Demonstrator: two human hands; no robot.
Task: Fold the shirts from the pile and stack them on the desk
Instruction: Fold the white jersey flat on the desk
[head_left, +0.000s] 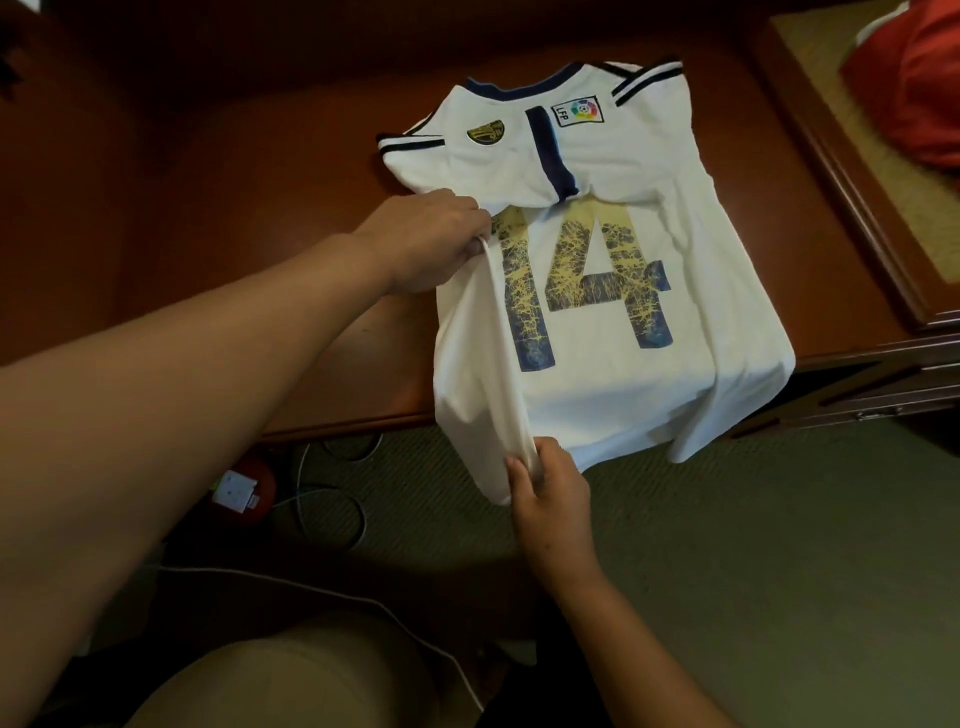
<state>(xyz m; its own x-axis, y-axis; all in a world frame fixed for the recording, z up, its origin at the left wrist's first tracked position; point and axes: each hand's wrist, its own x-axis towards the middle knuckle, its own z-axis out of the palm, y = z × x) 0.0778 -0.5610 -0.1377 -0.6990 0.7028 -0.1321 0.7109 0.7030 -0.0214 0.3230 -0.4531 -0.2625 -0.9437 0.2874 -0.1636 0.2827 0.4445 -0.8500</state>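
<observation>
While only the head view is offered, a white jersey (597, 291) is being shown lying back-side up on the brown tabletop (270, 171), its hem hanging over the near edge above the carpeted floor (727, 545). Both sleeves are already lying folded inward across the upper back, so the fold is judged to be partly done; the side panels are not yet turned in, and the lengthwise fold and the stacking are being left for later. No finished stack is being shown on the tabletop, and a red cloth (914, 88) at the upper right, on a separate surface, may be part of the pile, though that cannot be told.

The left side edge of the jersey is being lifted by both hands: near the number's top it is being pinched by the left hand (426, 241), and at the hem corner the bunched fabric is being gripped by the right hand (545, 483), with the fingers curled round it.

As for writing, a large cracked "14" in blue and yellow is being displayed on the back, and "LFP" is being read on a sleeve patch (577, 111) beside a multicoloured ball emblem. A small round gold badge (485, 131) is too small to be read.
</observation>
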